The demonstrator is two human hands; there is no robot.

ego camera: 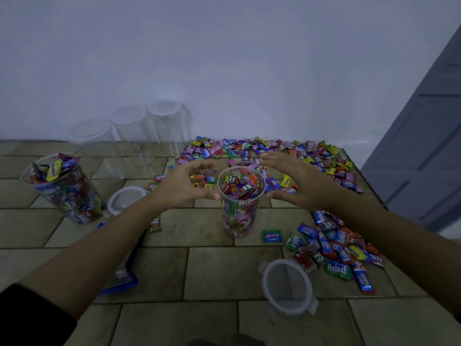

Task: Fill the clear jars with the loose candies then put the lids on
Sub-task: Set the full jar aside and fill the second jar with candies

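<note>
Right now both hands flank an open clear jar (240, 203) standing upright near the middle of the tile-patterned surface (212, 275), packed with wrapped candies almost to its rim and with no lid on. The left hand (184, 183) is cupped beside the jar's left rim, fingers curved and thumb tip at the rim; its grip is loose and holds nothing. The right hand (294, 181) hovers just right of the rim with fingers straight and spread, its grip open and empty.

A second filled jar (63, 188), heaped above its rim and also uncovered, stands well apart at the left. Three empty jars (132, 131) with lids on line the wall at the back left.

One loose lid (287, 287) with side clips lies flat near the front right, and another lid (127, 198) lies between the two filled jars, partly behind the left forearm.

Loose candies (274, 151) spread in a broad pile behind the centre jar, and a smaller heap (336, 248) lies under the right forearm. A single green-and-blue candy (271, 236) sits just right of the jar's base. A blue-edged plastic bag (124, 280) shows under the left forearm.
</note>
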